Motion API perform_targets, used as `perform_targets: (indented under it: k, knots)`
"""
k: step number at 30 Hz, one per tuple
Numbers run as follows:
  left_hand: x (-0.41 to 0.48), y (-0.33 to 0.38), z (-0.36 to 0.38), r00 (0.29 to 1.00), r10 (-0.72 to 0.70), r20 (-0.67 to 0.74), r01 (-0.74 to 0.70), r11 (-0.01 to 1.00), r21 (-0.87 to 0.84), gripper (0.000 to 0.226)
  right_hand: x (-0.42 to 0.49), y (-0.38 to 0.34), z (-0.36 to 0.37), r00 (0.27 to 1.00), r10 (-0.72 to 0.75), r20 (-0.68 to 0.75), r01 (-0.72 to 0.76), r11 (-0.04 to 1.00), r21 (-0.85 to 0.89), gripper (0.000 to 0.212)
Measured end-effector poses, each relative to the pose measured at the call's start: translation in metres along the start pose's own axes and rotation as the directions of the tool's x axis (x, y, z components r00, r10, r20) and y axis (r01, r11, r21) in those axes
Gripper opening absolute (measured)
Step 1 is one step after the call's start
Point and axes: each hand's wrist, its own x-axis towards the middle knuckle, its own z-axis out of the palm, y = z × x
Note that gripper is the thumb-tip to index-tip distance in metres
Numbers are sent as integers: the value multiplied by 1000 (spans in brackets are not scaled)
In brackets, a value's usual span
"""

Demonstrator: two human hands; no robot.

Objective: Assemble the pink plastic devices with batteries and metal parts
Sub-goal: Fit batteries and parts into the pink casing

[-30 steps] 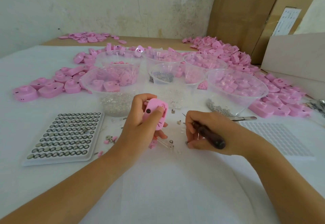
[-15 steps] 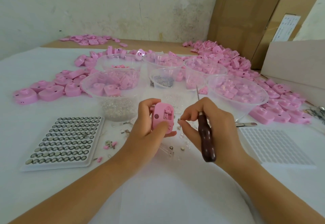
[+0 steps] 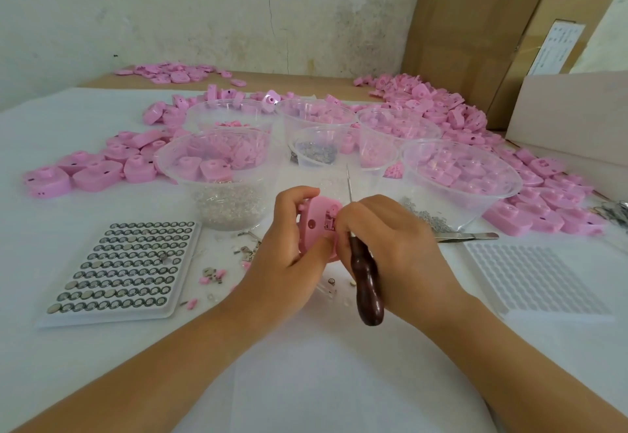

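Left hand (image 3: 285, 256) grips device (image 3: 317, 222); right hand (image 3: 390, 245), curled round awl (image 3: 365, 283), touches device; battery tray (image 3: 125, 262) left of device.

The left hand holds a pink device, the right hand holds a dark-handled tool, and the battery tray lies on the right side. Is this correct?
No. The head view shows the battery tray on the left side. The left hand holds the pink device, the right hand the dark-handled tool.
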Motion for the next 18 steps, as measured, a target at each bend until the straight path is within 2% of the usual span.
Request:
perform_targets:
  k: [2,4,6,8,10,18]
  knots:
    - [0,1,0,1000,-8,-24,8,1000,-9,44,-3,0,0,999,45,-5,-44,997,58,13]
    - [0,2,-2,998,-17,-58,16,999,-29,44,-4,6,-6,978,209,-27,-198,953,230,31]
    - [0,4,-4,996,-23,-89,19,998,-54,44,-5,17,-15,942,327,78,-331,862,384,40]
    - [0,4,-6,994,-26,-110,18,997,-72,44,-8,28,-20,917,296,267,-377,863,338,43]
    - [0,4,-7,992,-33,-119,22,995,-96,44,-11,30,-18,883,257,394,-371,895,247,45]
    - [0,5,-8,990,-40,-132,20,988,-150,41,-15,27,-14,842,242,483,-387,894,227,46]
